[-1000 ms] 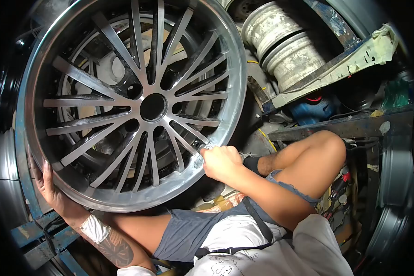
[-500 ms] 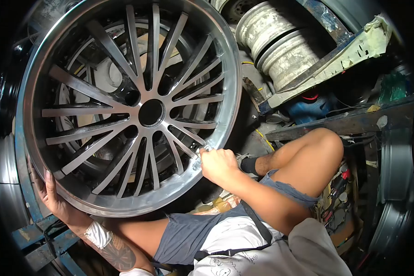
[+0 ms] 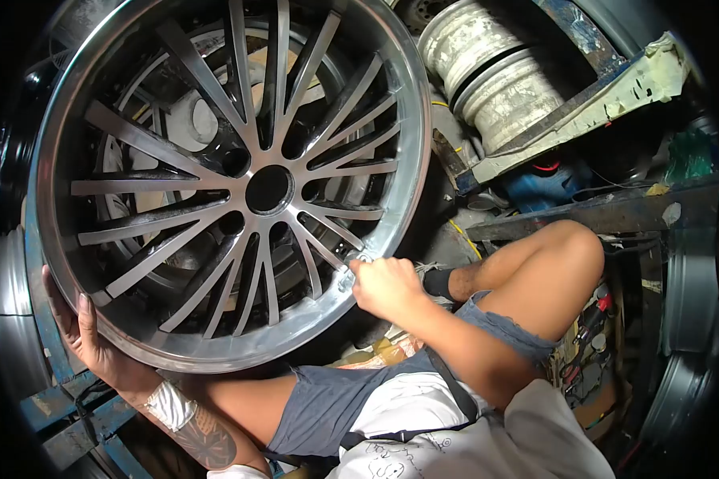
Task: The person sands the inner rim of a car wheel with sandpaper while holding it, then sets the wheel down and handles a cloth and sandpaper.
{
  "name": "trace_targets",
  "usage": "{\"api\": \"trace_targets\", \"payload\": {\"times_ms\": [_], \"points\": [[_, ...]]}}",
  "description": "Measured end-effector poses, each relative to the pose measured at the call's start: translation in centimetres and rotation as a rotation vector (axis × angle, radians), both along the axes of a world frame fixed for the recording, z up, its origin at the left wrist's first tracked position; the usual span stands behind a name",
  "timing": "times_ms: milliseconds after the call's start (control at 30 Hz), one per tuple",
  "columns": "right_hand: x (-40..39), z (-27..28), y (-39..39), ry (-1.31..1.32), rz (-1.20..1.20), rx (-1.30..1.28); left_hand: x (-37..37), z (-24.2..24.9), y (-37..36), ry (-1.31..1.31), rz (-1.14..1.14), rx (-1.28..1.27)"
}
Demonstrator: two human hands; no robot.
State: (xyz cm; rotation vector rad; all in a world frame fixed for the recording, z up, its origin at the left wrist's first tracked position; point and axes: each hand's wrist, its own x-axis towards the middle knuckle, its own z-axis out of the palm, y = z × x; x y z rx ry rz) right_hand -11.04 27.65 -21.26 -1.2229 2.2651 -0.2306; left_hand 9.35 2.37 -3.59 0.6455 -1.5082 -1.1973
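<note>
A large alloy wheel rim (image 3: 208,182) with paired machined spokes, dark gaps and a bright lip faces me, filling the upper left. My left hand (image 3: 96,343) grips its lower left edge, thumb over the lip and fingers along the outside. At the lower right, my right hand (image 3: 385,286) is closed against the inner wall of the rim, near the spoke ends. Something small and pale shows at its fingertips, with a wet-looking grey smear beside it; what the fingers hold is too hidden to name. The rim rests close to my lap.
Behind the rim lies another wheel (image 3: 204,120), partly seen between the spokes. Two worn silver wheels (image 3: 495,100) stand at the upper right by a metal frame (image 3: 575,116). A blue steel stand (image 3: 52,403) is at the lower left. Tools (image 3: 591,331) lie right of my knee.
The view has shifted slightly, and the rim's hub sits a little higher and further right. Both hands keep their places on the rim, with the right hand almost unmoved against the inner wall.
</note>
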Motion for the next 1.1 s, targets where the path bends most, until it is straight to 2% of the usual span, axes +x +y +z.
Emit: {"api": "trace_targets", "payload": {"times_ms": [167,333,433,500,633,667,700,1000,1100], "points": [[1.1,-1.3,-0.3,0.145,-0.018,0.058,-1.0,0.6,0.6,-0.005,0.024,-0.012],[-2.0,0.8,0.0,-0.011,-0.049,-0.006,-1.7,0.7,0.6,-0.061,0.033,-0.110],[0.3,-0.4,-0.6,0.048,0.036,0.040,-1.4,0.8,0.3,-0.072,0.029,-0.125],[-1.8,0.6,-0.1,0.001,0.049,-0.031,-1.5,0.7,0.4,-0.081,0.018,-0.117],[1.9,-1.2,-0.4,0.211,0.180,-0.057,-0.9,0.8,0.3,-0.070,0.002,-0.083],[1.1,-1.5,-0.2,0.201,0.161,-0.090,-0.8,0.6,0.2,-0.057,-0.016,-0.063],[-2.1,-0.1,0.1,0.040,0.038,-0.106,-0.7,0.4,0.0,-0.057,-0.029,-0.061],[0.7,-0.6,-0.1,0.059,-0.023,-0.029,-0.2,0.1,-0.3,-0.050,0.003,-0.063],[-1.5,-0.6,0.7,-0.067,-0.029,-0.110,-0.1,0.0,-0.4,-0.047,-0.009,-0.050]]}}
